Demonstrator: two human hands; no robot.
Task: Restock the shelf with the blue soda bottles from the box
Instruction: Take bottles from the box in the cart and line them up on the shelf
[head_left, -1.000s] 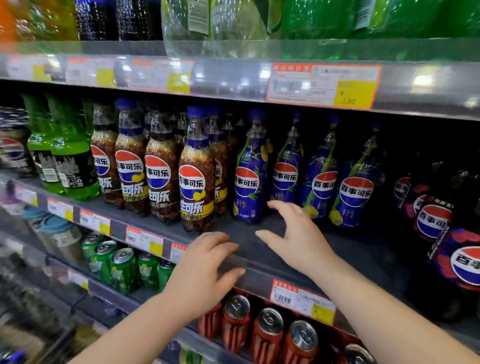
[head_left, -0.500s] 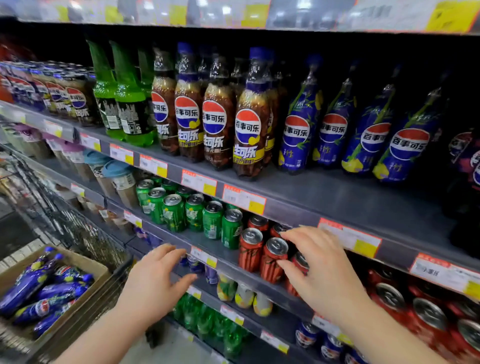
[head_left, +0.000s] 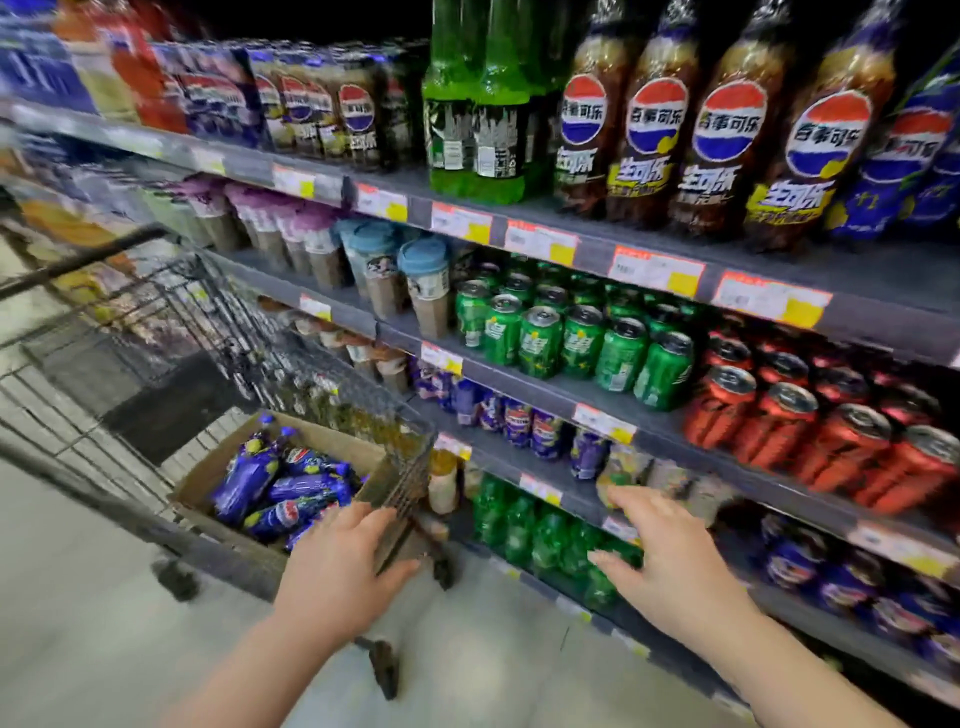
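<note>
left hand (head_left: 340, 566): empty, fingers spread, at cart corner, 7 o'clock | right hand (head_left: 670, 561): empty, spread, 5 o'clock | blue soda bottles (head_left: 280, 488): in cardboard box (head_left: 332, 441), 8 o'clock

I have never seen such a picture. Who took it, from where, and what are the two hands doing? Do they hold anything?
There is no machine here. A person wears a camera on the head, so the one picture looks forward and down at that person's own hands in a shop aisle. The left hand is open, near the edge of a wire cart. The right hand is open too, spread in front of the lower shelves. Neither has a grip on anything. In the cart stands a cardboard box with blue soda bottles lying in it. The shelves carry cans and bottles; more blue bottles stand at the upper right.
</note>
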